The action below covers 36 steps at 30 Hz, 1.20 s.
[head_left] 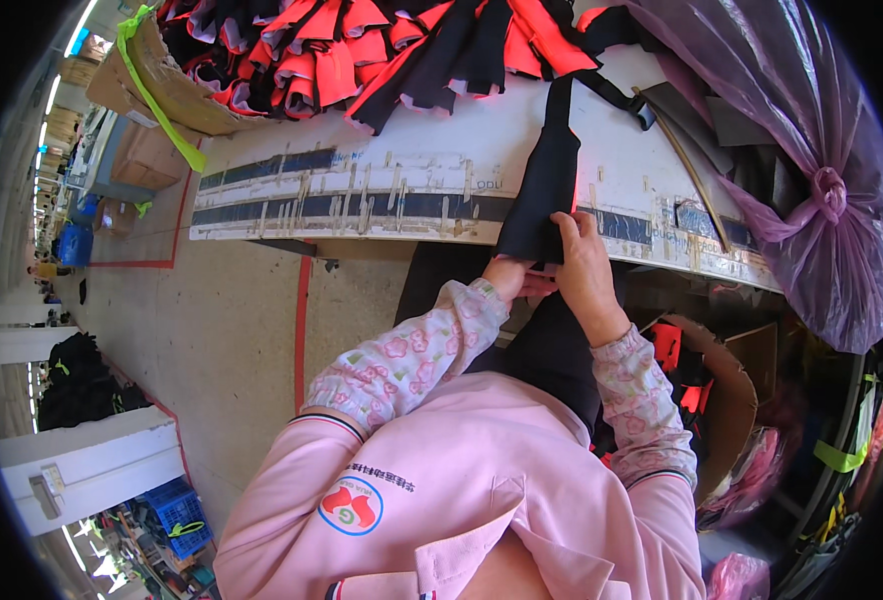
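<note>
Right hand (586, 265) is pinching the black strip (544, 185) by the edge of the table (442, 140); left hand (510, 277) is sitting under its near end, grip hidden. The strip is pointing to one o'clock. Maybe they're straightening it; moving on is needing steady pinching.

Someone in pink (412, 450) handles a black fabric piece (542, 190) at the white worktable (612, 150).
The right hand (586, 262) holds its right side, the left hand (512, 278) is partly hidden under its near end; farther back lies a heap of black-and-orange pieces (337, 70), and over on the right bulges a knotted purple bag (792, 110).
</note>
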{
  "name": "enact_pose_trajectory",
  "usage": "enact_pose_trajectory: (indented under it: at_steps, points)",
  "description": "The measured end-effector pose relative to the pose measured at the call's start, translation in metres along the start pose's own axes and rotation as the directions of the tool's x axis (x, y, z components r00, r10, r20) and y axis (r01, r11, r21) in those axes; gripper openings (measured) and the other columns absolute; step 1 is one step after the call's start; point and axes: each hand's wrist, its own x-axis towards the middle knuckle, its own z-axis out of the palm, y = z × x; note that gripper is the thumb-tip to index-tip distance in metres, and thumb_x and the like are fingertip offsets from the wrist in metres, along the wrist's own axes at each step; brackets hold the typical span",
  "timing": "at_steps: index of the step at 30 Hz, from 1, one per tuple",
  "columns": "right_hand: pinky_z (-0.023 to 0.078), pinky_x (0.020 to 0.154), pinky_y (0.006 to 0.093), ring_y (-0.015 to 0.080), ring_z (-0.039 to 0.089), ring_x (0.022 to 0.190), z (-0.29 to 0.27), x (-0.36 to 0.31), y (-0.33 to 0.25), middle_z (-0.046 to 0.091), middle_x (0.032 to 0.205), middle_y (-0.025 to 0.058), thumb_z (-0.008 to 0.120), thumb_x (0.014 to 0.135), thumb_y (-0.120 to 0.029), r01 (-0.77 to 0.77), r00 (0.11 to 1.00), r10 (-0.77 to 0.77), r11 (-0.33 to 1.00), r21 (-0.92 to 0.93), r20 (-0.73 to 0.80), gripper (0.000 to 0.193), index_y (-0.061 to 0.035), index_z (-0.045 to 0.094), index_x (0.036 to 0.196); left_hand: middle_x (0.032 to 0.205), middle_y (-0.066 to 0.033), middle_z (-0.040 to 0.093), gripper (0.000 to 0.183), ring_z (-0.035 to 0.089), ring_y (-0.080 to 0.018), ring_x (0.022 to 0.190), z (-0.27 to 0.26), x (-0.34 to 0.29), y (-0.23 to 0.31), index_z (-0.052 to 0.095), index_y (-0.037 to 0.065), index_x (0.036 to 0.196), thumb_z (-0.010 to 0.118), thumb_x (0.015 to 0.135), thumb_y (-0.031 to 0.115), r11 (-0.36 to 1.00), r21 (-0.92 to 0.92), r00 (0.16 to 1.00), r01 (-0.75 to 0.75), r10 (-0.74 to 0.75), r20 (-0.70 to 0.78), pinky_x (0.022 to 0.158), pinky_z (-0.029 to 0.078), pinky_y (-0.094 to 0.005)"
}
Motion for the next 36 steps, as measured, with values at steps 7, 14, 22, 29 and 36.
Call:
enact_pose_trajectory:
  at_steps: [7,14,22,29,36]
  points:
    - [0.045,0.076,0.0407,0.0369,0.053,0.088,-0.001,0.005,0.001,0.048,0.106,0.0186,0.059,0.057,0.012,0.080,0.997,-0.082,0.994,0.077,0.016,0.054,-0.0027,0.050,0.108,0.098,-0.0132,0.061,0.026,0.063,-0.0263,0.082,0.001,-0.002,-0.005,0.050,0.007,0.113,0.044,0.089,0.014,0.989,-0.145,0.998,-0.039,0.030,-0.062,0.075,0.053,-0.0385]
    - [0.043,0.082,0.0380,0.0335,0.051,0.095,0.013,0.002,0.006,0.047,0.108,0.0173,0.051,0.071,0.003,0.142,0.990,-0.142,0.990,0.015,0.020,0.037,-0.0041,0.050,0.108,0.095,-0.0118,0.062,0.027,0.064,-0.0242,0.080,-0.009,0.003,-0.015,0.051,0.007,0.113,0.049,0.089,0.020,0.972,-0.213,0.994,-0.105,0.093,-0.063,0.072,0.053,-0.0346]
    - [0.043,0.083,0.0388,0.0337,0.051,0.096,0.008,0.004,0.008,0.047,0.109,0.0167,0.055,0.071,0.000,0.157,0.985,-0.154,0.987,-0.037,0.073,0.040,-0.0045,0.049,0.110,0.100,-0.0109,0.061,0.031,0.063,-0.0230,0.085,-0.017,0.009,-0.015,0.049,0.009,0.115,0.047,0.091,0.029,0.985,-0.135,0.983,-0.108,0.126,0.134,0.080,0.051,-0.0357]
    - [0.036,0.095,0.0378,0.0376,0.040,0.118,-0.047,0.047,-0.015,0.042,0.128,0.0205,0.062,0.079,-0.020,0.064,0.959,-0.136,0.959,0.276,0.250,0.056,-0.0010,0.040,0.126,0.105,-0.0113,0.059,0.033,0.061,-0.0257,0.092,-0.011,0.004,-0.010,0.047,0.007,0.118,0.047,0.091,0.026,0.980,-0.144,0.959,-0.134,0.165,0.229,0.086,0.048,-0.0385]
    - [0.019,0.105,0.0437,0.0341,0.025,0.129,0.053,0.065,0.016,0.030,0.137,0.0214,0.046,0.083,-0.050,0.213,0.972,-0.227,0.958,-0.192,-0.057,0.074,0.0041,0.031,0.131,0.112,-0.0154,0.055,0.030,0.058,-0.0298,0.099,-0.003,0.011,-0.020,0.043,0.001,0.119,0.041,0.092,0.014,0.970,-0.238,0.982,-0.058,0.098,0.160,0.087,0.047,-0.0406]
